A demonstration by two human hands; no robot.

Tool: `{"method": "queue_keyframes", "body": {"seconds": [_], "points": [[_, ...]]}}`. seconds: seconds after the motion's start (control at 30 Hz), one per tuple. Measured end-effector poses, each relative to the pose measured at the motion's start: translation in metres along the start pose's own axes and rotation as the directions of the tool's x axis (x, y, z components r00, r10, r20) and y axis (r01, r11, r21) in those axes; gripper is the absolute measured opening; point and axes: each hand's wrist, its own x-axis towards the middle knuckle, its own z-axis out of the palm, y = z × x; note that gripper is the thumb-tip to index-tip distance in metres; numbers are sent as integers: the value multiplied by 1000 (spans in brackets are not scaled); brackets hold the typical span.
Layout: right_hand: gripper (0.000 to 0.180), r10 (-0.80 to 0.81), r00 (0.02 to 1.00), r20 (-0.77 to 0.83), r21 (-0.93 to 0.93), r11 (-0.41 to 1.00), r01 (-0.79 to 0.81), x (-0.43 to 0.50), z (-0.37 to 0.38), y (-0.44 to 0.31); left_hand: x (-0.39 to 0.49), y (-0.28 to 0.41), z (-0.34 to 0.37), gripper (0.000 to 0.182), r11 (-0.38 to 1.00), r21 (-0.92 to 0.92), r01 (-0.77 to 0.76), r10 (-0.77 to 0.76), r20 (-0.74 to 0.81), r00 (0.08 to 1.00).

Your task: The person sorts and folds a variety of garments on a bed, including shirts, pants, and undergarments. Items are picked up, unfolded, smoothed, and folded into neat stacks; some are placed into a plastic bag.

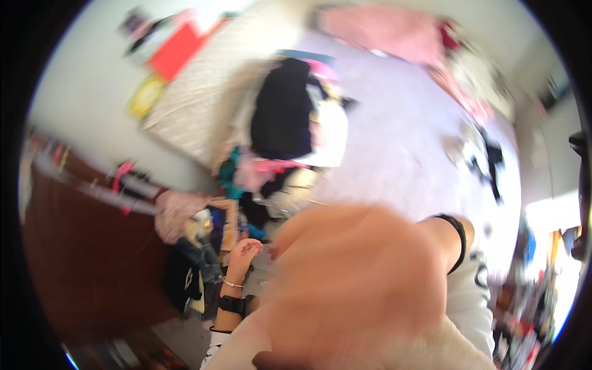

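My right hand is a large blur close to the camera, a black band around its wrist; its fingertips cannot be made out. Lower left of centre, my left hand is raised with loosely curled fingers, and I see no object in it; a bracelet and a black watch are on that arm. Beyond my hands, a folded black garment lies on a pile of clothes on the bed's pale lilac sheet. Pink, teal and cream cloths are heaped at the pile's near end.
A cream quilted pad or mattress leans along the wall at the left. A pink blanket lies at the bed's far end, and black and white clothes on its right. A box and more clothes stand beside the dark red-brown surface.
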Motion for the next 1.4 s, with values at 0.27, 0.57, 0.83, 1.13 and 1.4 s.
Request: {"method": "queue_keyframes", "body": {"seconds": [0.27, 0.57, 0.83, 1.13, 1.4], "points": [[9, 271, 958, 97, -467, 862, -197, -152, -144, -145, 56, 23, 265, 13, 973, 220, -74, -44, 487, 872], [13, 673, 197, -712, -154, 124, -980, -405, -285, -284, 52, 28, 503, 14, 956, 250, -155, -94, 759, 645], [18, 333, -892, -305, 906, -187, -379, -700, -196, -306, 94, 11, 599, 12, 879, 431, -202, -226, 752, 619], [36, 196, -945, -262, 786, -524, -327, -913, -168, -254, 69, -7, 722, 13, 803, 441, -402, -194, 830, 523], [59, 147, -957, -249, 687, -670, -282, -1026, -214, -174, 33, -50, 824, 15, 641, 722, -262, -588, 680, 438]]}}
